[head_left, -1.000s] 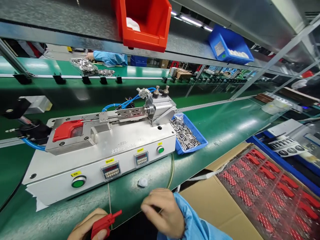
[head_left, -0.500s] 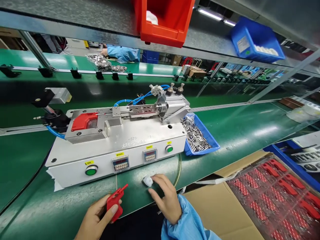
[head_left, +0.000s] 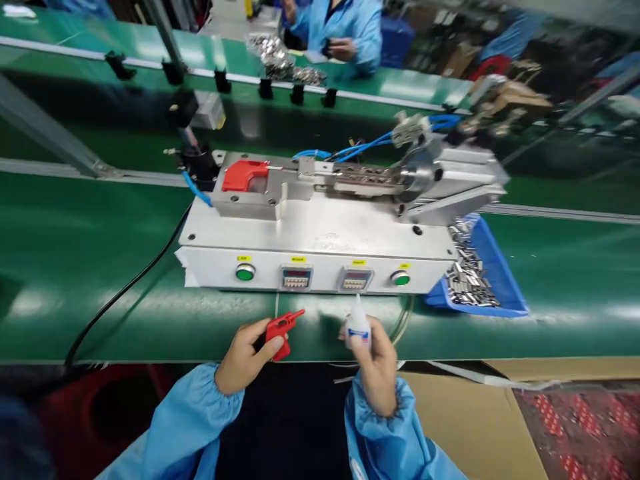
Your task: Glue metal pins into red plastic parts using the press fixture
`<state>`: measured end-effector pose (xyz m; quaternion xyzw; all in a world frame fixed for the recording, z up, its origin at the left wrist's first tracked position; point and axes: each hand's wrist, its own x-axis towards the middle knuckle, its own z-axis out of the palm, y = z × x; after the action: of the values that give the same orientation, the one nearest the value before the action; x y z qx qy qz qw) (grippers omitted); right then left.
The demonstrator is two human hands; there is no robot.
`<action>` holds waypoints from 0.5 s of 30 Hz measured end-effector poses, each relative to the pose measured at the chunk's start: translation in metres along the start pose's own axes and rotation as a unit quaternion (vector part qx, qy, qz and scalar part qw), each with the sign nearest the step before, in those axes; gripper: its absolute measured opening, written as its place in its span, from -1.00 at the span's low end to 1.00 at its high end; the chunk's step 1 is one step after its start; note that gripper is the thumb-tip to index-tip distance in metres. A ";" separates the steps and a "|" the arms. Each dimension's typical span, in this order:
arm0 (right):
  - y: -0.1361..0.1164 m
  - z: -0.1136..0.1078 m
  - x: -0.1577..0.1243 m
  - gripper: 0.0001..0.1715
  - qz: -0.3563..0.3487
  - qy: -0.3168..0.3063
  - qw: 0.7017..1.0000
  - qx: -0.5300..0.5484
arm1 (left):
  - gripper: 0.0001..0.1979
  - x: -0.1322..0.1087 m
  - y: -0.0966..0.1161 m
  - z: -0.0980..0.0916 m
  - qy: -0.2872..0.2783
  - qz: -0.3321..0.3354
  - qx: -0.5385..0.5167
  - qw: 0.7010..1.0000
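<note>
My left hand [head_left: 250,357] is closed on a red plastic part [head_left: 280,333] with a thin rod pointing up and to the right. In my right hand [head_left: 376,367] I hold a small white glue bottle [head_left: 358,327] with its narrow nozzle upward and a blue and red label. Both hands are over the bench's front edge, apart from each other. Behind them stands a metal bench machine [head_left: 320,237] with green buttons and two small counters. Another red part [head_left: 244,175] sits in the fixture at its left end.
Right of the machine is a blue bin [head_left: 505,280] of small metal cylinders. A cardboard box [head_left: 460,420] with red parts under clear plastic stands at the lower right. A black cable [head_left: 127,287] crosses the green bench [head_left: 100,267]. Across it, a co-worker's hand [head_left: 343,49] shows.
My right hand has picked up the bottle from the bench and holds it upright. My left hand still holds the red part. The camera view has swung left and down.
</note>
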<state>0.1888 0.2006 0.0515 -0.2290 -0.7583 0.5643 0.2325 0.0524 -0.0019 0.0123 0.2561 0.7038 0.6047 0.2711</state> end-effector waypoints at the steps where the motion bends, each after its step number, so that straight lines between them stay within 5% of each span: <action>1: -0.001 -0.002 0.000 -0.60 0.004 0.017 1.000 -0.010 | -0.59 0.001 0.001 -0.001 0.003 0.003 0.000 1.000; 15: -0.012 0.022 0.003 -0.80 -0.053 -0.081 0.991 -0.095 | -0.63 0.007 0.003 -0.007 0.004 0.059 -0.024 0.998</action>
<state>0.1724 0.1826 0.0576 -0.1637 -0.8359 0.4930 0.1770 0.0430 -0.0017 0.0152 0.2878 0.6738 0.6377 0.2379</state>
